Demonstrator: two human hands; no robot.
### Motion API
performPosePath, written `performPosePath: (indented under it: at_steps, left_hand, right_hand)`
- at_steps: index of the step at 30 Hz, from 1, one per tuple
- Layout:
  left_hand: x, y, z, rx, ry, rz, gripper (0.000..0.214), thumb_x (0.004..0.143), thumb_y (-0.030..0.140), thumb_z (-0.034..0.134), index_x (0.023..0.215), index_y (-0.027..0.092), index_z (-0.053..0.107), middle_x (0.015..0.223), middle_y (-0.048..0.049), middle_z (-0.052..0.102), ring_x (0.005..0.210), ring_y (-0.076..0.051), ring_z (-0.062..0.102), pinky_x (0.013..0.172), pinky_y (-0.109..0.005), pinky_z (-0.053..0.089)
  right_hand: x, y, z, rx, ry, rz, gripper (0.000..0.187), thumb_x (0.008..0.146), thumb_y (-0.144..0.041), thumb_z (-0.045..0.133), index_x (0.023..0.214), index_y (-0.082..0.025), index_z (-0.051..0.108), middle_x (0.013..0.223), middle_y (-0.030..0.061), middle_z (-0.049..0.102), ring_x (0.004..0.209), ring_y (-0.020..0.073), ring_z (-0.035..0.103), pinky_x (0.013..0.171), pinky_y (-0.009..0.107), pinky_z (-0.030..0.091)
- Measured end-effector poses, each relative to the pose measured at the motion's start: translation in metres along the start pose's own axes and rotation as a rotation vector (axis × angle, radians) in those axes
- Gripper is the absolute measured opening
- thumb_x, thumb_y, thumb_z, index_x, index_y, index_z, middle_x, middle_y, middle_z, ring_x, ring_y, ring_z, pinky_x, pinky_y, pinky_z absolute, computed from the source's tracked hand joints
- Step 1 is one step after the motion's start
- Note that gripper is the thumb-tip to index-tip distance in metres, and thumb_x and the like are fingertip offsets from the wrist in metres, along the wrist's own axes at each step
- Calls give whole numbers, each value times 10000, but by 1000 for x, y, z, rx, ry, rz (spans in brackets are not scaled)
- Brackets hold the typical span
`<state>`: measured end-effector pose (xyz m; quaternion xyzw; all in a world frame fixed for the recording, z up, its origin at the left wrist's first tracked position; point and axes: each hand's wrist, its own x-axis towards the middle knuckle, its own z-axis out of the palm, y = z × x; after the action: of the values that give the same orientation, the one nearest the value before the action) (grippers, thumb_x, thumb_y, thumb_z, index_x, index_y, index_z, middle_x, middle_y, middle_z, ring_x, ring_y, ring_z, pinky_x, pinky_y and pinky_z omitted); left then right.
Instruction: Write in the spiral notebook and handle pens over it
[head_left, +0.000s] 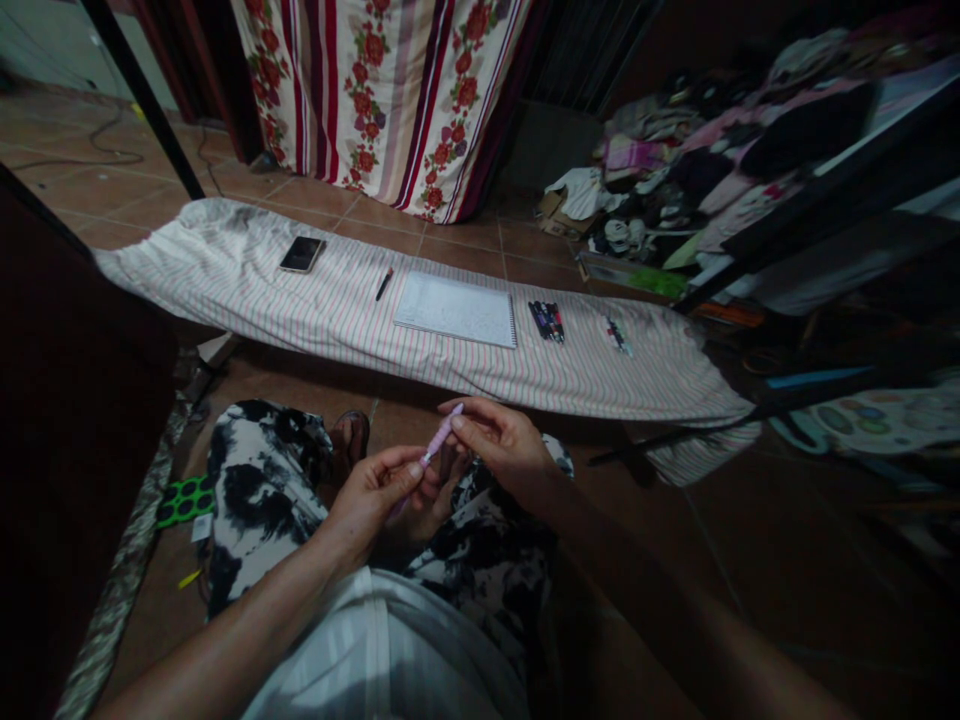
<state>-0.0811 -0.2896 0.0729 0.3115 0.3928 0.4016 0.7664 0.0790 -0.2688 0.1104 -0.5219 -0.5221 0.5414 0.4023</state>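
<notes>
A slim lilac pen [439, 438] is held slantwise in front of my lap, with a pale band near its middle. My left hand [379, 485] pinches its lower part, whose end shows below the fingers. Around the upper part, near the pointed end, the thumb and fingers of my right hand [499, 435] are closed. Whether the upper part is a separate cap, I cannot tell. Beyond my hands, a spiral notebook [455, 308] lies open or face up on a striped cloth [337, 320], with a dark pen [384, 284] on its left.
On the cloth-covered low surface are a phone [302, 254], a bunch of pens [547, 322] and a smaller group of pens [618, 336]. A flowered curtain [382, 100] hangs behind. Clothes [675, 170] are piled at the right. Dark poles stand at both sides.
</notes>
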Motion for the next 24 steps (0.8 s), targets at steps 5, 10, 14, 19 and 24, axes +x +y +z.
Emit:
performPosePath:
  at_steps: [5, 10, 14, 19, 24]
  left_hand:
    - [1, 0, 0, 24, 4, 4, 326, 627, 321, 743, 863, 108, 675, 676, -46, 654, 516, -90, 524, 493, -203, 370]
    - [1, 0, -1, 43, 10, 19, 342, 634, 320, 738, 897, 115, 662, 703, -43, 661, 499, -85, 522, 475, -200, 367]
    - [1, -1, -3, 62, 0, 18, 356, 645, 336, 726, 921, 124, 648, 735, -53, 679, 508, -94, 540, 481, -206, 380]
    - [3, -3, -9, 121, -21, 3, 351, 667, 359, 704, 912, 120, 628, 779, -69, 692, 486, -91, 542, 477, -208, 391]
    - [6, -2, -15, 214, -48, -1, 318, 727, 362, 645, 935, 123, 615, 816, -72, 687, 425, -69, 507, 398, -186, 289]
  right_hand:
    - [-1, -1, -2, -6, 17, -7, 265, 723, -365, 600, 908, -174, 597, 746, 8, 641, 707, 145, 625, 668, 270, 488]
    - [-2, -1, -4, -18, 14, 7, 250, 720, -371, 607, 882, -181, 596, 745, 9, 641, 714, 150, 627, 661, 272, 493]
    - [-2, 0, -9, -41, -23, 25, 246, 712, -363, 618, 870, -176, 595, 752, 16, 644, 701, 144, 624, 662, 272, 486]
    - [-2, -2, -17, -74, -100, 38, 246, 704, -336, 628, 879, -172, 573, 764, 27, 651, 694, 146, 624, 673, 284, 478]
    - [-2, -2, -23, -125, -155, 18, 214, 714, -321, 625, 864, -179, 569, 778, 27, 648, 702, 154, 619, 648, 279, 470]
